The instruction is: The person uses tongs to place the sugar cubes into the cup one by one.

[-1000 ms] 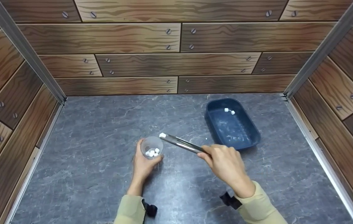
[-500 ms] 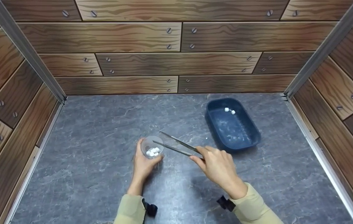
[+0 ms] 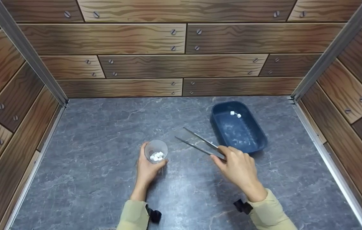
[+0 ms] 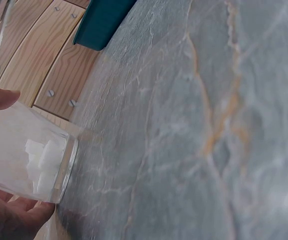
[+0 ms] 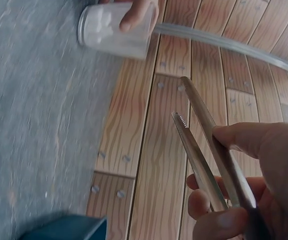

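Observation:
My left hand [image 3: 148,171] grips a clear cup [image 3: 156,147] from the near side, thumb and fingers around its wall. Several small white cubes [image 3: 157,156] lie in the bottom of the cup, which stands on the grey surface in the left wrist view. With my right hand [image 3: 239,167] I hold metal tongs [image 3: 200,143], their arms spread apart and nothing between the serrated tips in the right wrist view. The tongs are in the air between the cup and a dark blue tray [image 3: 262,135]. Two white cubes [image 3: 235,114] sit at the tray's far end.
A grey marbled tabletop [image 3: 104,143] lies under everything. Wood-patterned panels [image 3: 120,89] wall it in at the back and both sides, with metal posts [image 3: 321,51] at the corners. A tiny white speck [image 3: 212,142] is on the table left of the tray.
The tongs opened over the cup and the white cube they held dropped among the others. My right hand then moved the tongs right, toward the tray. The left hand and cup stayed put.

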The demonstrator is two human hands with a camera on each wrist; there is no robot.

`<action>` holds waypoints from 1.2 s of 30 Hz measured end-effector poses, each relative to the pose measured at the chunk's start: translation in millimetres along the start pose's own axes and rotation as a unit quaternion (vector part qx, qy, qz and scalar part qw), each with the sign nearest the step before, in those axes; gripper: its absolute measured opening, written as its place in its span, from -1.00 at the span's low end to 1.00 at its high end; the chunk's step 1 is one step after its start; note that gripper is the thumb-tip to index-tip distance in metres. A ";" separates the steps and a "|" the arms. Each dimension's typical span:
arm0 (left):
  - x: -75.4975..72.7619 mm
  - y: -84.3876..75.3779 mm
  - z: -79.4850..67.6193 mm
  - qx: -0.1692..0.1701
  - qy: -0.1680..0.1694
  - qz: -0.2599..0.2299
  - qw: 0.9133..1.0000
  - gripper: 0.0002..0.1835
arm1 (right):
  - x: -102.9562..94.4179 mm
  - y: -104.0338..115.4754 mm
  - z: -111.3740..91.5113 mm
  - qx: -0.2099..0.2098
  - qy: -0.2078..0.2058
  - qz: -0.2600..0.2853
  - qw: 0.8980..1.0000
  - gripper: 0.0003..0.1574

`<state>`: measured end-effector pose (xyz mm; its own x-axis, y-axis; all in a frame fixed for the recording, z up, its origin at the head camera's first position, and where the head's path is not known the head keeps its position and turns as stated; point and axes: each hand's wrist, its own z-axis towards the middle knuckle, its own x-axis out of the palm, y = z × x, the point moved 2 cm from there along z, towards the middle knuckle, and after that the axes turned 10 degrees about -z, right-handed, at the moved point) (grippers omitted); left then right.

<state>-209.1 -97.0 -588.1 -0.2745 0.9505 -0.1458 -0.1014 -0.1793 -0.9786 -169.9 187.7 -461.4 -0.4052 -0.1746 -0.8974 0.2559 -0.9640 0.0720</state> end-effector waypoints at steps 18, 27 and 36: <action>-0.6 0.5 -2.3 -0.015 0.004 0.002 1.000 0.08 | 7.3 -67.4 8.7 0.092 0.036 -0.032 0.995 -0.40; 0.2 1.6 -0.6 -0.005 0.001 -0.003 1.000 0.07 | 16.2 -90.8 13.3 0.118 0.065 -0.049 0.990 -0.35; -0.4 1.7 -0.1 -0.007 0.003 -0.002 1.000 0.07 | 25.2 -113.5 19.7 0.142 0.081 -0.070 0.984 -0.36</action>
<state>-209.1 -97.6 -589.7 -0.2690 0.9525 -0.1427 -0.0895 -0.1723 -0.9810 -226.5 288.8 -483.6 -0.2688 -0.0248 -0.9629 -0.0562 -0.9976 0.0413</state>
